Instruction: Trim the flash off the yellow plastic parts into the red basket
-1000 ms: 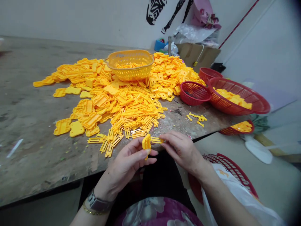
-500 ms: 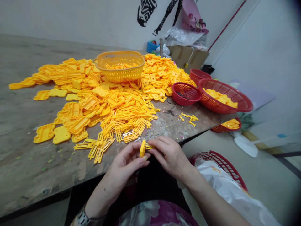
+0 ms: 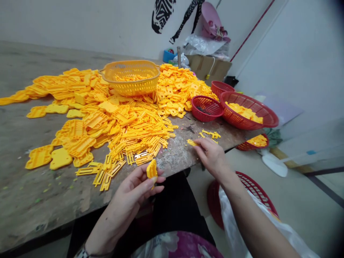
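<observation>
My left hand (image 3: 137, 186) pinches a yellow plastic plate (image 3: 152, 170) between thumb and fingers, just in front of the table edge. To its right, my right hand (image 3: 211, 156) is closed on a small slotted yellow plastic strip (image 3: 191, 142), which pokes out past the fingertips over the table. Left of the hands lies a heap of similar slotted strips (image 3: 145, 132), with some loose ones nearer the edge. Beyond my right hand are a few small yellow scraps (image 3: 211, 134).
A yellow basket (image 3: 131, 85) of small parts stands amid piles of yellow plates (image 3: 80, 129). Red baskets (image 3: 206, 115) line the table's right side, one (image 3: 264, 120) holding yellow pieces. On the floor at right is a red basket (image 3: 258, 186) beside a white plastic bag (image 3: 242, 222).
My right hand has moved away from the left, forward and right over the table, with the strip in its fingers. My left hand still holds the plate, shifted slightly left.
</observation>
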A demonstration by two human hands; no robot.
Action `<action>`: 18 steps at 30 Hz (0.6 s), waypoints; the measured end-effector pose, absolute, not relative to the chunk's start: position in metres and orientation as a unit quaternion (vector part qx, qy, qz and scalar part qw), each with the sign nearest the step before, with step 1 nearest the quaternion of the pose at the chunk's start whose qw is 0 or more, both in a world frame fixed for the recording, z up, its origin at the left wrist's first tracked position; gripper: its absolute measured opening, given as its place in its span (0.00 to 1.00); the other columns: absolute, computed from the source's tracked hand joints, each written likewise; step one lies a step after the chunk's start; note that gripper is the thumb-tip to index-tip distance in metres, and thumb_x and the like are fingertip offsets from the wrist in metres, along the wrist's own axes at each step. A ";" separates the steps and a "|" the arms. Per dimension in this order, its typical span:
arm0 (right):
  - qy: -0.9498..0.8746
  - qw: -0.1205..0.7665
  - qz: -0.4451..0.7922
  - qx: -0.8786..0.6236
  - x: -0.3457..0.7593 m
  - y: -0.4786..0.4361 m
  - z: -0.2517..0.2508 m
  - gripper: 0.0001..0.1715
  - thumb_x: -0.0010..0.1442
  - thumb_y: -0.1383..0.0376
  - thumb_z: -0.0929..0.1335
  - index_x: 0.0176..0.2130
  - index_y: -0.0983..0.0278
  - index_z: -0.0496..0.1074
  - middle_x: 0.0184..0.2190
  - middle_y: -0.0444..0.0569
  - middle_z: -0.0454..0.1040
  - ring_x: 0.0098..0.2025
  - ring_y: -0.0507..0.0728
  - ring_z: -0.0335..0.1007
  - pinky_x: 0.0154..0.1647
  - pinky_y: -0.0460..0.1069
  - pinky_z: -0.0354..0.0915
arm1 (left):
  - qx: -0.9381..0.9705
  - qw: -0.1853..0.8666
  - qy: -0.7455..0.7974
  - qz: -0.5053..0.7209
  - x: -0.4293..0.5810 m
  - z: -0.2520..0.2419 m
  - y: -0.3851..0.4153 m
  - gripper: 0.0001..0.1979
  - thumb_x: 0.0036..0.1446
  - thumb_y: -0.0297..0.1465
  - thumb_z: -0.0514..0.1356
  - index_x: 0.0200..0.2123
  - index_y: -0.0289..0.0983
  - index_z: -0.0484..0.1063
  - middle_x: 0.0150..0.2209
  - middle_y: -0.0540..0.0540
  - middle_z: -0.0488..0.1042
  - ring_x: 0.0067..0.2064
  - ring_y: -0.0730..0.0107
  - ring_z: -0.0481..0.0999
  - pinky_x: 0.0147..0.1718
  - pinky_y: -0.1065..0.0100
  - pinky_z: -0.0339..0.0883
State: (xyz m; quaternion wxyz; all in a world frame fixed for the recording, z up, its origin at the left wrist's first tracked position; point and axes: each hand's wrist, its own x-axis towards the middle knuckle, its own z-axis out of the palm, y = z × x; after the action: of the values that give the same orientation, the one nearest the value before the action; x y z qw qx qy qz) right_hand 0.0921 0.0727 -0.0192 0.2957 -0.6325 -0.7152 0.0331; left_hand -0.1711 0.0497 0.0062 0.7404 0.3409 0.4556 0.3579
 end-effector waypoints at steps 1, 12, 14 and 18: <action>-0.711 0.278 0.013 -0.645 0.100 0.078 -0.021 0.09 0.63 0.66 0.63 0.41 0.64 0.72 0.39 0.53 0.74 0.43 0.59 0.69 0.44 0.52 0.64 | 0.341 0.740 0.455 0.360 -0.171 0.006 0.049 0.12 0.52 0.31 0.64 0.42 0.37 0.73 0.46 0.42 0.76 0.44 0.62 0.76 0.41 0.65 0.73; -0.669 0.137 -0.074 -0.726 0.127 0.104 -0.017 0.11 0.62 0.65 0.63 0.37 0.64 0.74 0.36 0.53 0.72 0.37 0.58 0.69 0.37 0.50 0.60 | 0.341 0.741 0.451 0.361 -0.170 0.006 0.049 0.13 0.54 0.32 0.63 0.43 0.37 0.73 0.46 0.40 0.76 0.44 0.62 0.76 0.40 0.65 0.73; -0.667 0.129 -0.078 -0.730 0.127 0.108 -0.017 0.11 0.63 0.64 0.63 0.37 0.64 0.74 0.37 0.52 0.72 0.38 0.57 0.69 0.38 0.49 0.60 | 0.341 0.741 0.452 0.361 -0.170 0.006 0.049 0.13 0.53 0.32 0.63 0.43 0.37 0.73 0.46 0.41 0.76 0.45 0.61 0.76 0.40 0.65 0.73; -0.664 0.108 -0.078 -0.736 0.125 0.117 -0.017 0.12 0.63 0.64 0.62 0.39 0.63 0.74 0.37 0.52 0.72 0.40 0.57 0.69 0.39 0.48 0.59 | 0.341 0.744 0.452 0.355 -0.171 0.003 0.049 0.13 0.54 0.32 0.63 0.43 0.37 0.73 0.46 0.42 0.76 0.45 0.62 0.76 0.40 0.66 0.73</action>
State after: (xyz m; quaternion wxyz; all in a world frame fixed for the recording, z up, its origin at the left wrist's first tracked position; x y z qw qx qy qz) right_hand 0.1247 0.1165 -0.0171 0.1082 -0.7356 -0.6641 -0.0784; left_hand -0.1710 0.0491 0.0033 0.7445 0.3407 0.4515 0.3548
